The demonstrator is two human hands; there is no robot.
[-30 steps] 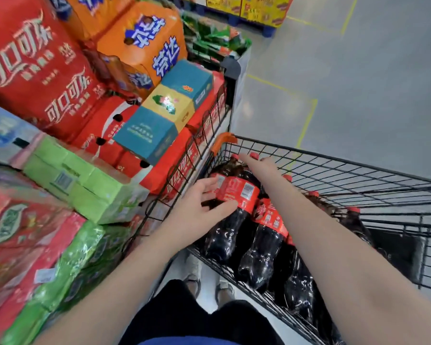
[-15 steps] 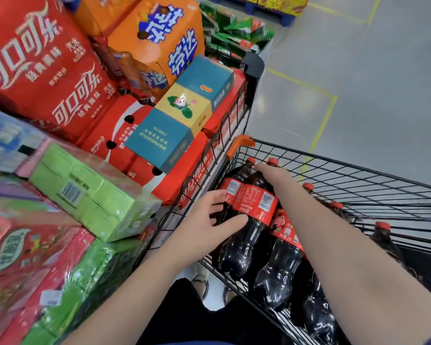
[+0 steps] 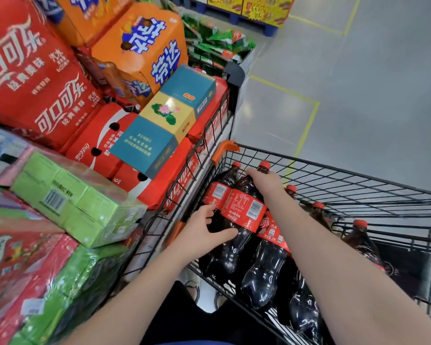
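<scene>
Several large dark cola bottles with red labels and red caps lie in a black wire shopping cart [image 3: 358, 188]. The pair nearest the cart's left corner [image 3: 241, 207] is wrapped together. My right hand [image 3: 265, 181] grips the shoulder of that pair just below the caps. My left hand [image 3: 204, 235] holds the lower body of the same pair, thumb over the front and fingers spread against its left side. More cola bottles [image 3: 266, 277] lie alongside to the right, one [image 3: 361, 240] further back.
A second wire cart [image 3: 184, 170] on the left is heaped with red cola cases [image 3: 30, 78], orange soda cases [image 3: 139, 46], a teal and yellow box [image 3: 169, 118] and green packs [image 3: 67, 197]. Grey floor with yellow lines [image 3: 306, 125] lies ahead.
Both hands keep their hold on the wrapped pair of bottles, which stays in the cart's left corner. My view has shifted slightly; the hands have barely moved.
</scene>
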